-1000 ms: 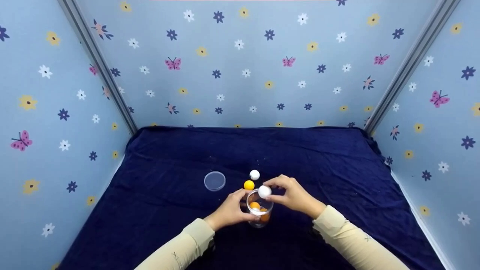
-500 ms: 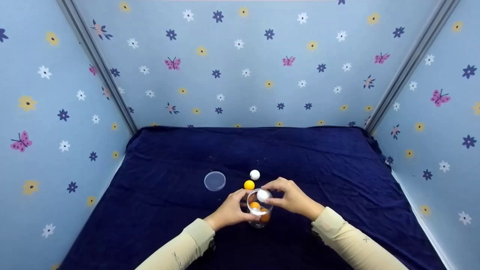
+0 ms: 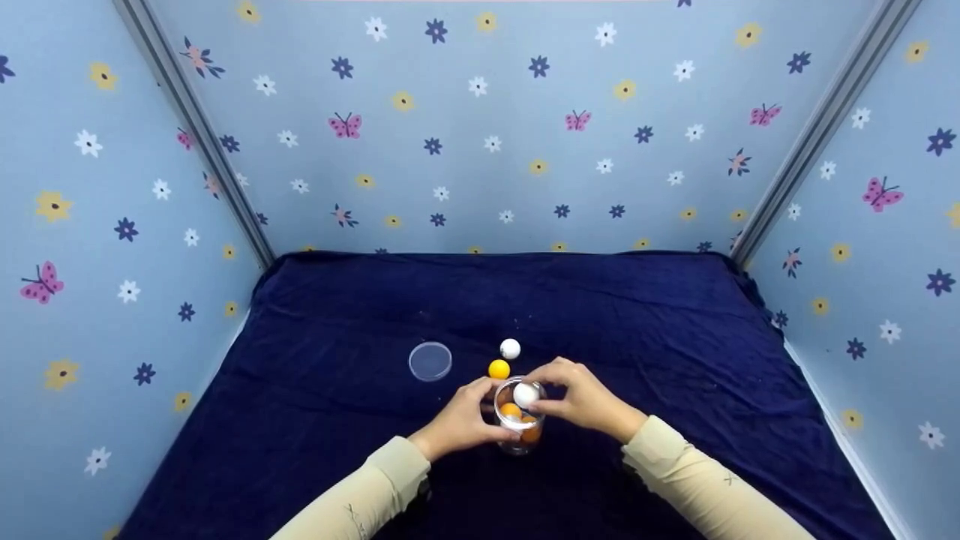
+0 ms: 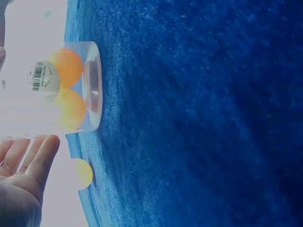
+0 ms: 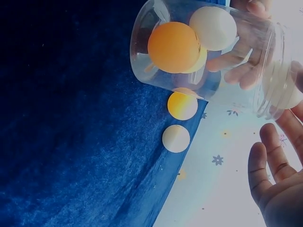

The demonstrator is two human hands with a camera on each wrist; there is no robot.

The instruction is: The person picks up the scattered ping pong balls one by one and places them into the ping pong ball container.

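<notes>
A clear plastic jar (image 3: 519,448) stands upright on the dark blue cloth, its mouth uncovered. My left hand (image 3: 463,421) grips it from the left, thumb in front and fingers behind. Orange balls (image 5: 173,47) and a white ball (image 4: 45,78) with printed marks lie in the jar's lower part. At the mouth, my right hand (image 3: 589,397) pinches another white ball (image 3: 526,394) between thumb and fingers, just inside the rim. Behind the jar rest a yellow ball (image 3: 499,369) and a white ball (image 3: 510,349) on the cloth.
A round clear lid (image 3: 430,361) lies flat on the cloth to the left of the balls. The blue cloth (image 3: 360,300) covers the table, slightly wrinkled. Flower-patterned walls (image 3: 480,135) enclose it at the back and both sides.
My right hand has lowered the white ball from above the rim into the jar's mouth, moving slightly left. The left hand and jar have stayed in place.
</notes>
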